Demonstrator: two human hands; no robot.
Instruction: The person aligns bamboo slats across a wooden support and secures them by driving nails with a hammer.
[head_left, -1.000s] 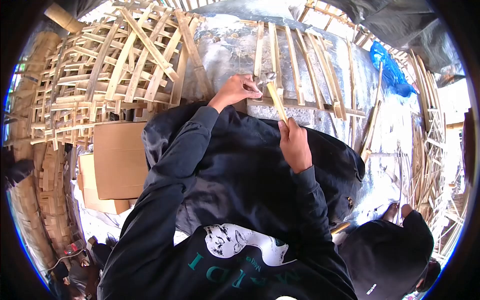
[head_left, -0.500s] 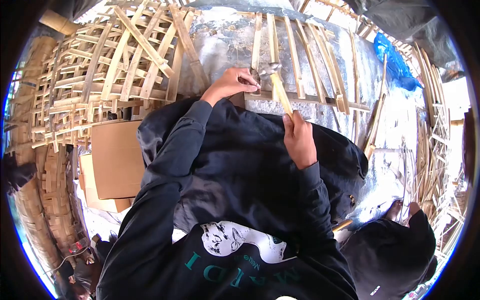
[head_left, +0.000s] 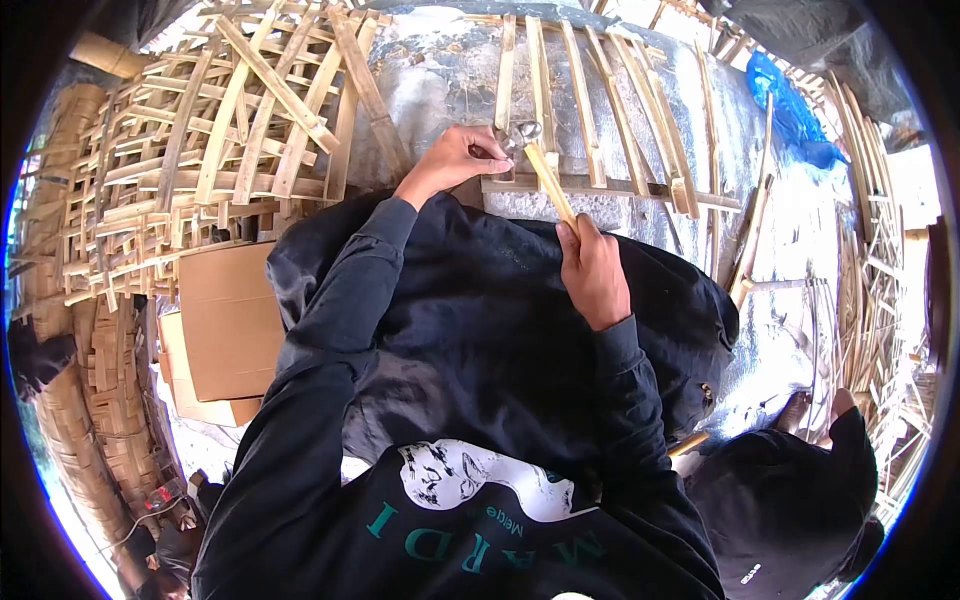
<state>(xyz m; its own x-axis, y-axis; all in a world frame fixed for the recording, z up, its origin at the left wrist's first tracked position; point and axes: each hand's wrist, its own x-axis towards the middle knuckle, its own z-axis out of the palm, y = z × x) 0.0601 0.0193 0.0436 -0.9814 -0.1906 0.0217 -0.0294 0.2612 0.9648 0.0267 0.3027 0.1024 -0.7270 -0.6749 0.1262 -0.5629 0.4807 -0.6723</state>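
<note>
My right hand [head_left: 596, 277] grips the wooden handle of a hammer [head_left: 548, 177]. The metal hammer head is just right of my left fingertips, over the end of a bamboo strip. My left hand [head_left: 452, 160] is closed in a pinch at the lower end of the leftmost upright bamboo strip [head_left: 505, 75]; whatever is between the fingers is too small to make out. That strip's end meets a horizontal bamboo crosspiece [head_left: 610, 185], which several other upright strips also cross.
At the left lies a woven bamboo lattice [head_left: 200, 140], with a cardboard box [head_left: 232, 320] below it. Dark cloth [head_left: 480, 310] covers my lap. A blue plastic bag [head_left: 790, 115] lies at upper right. Another person in black [head_left: 780, 500] sits at lower right.
The view has shifted slightly. The hammer head has moved a little left, closer to my left fingertips. Both hands keep their grips.
</note>
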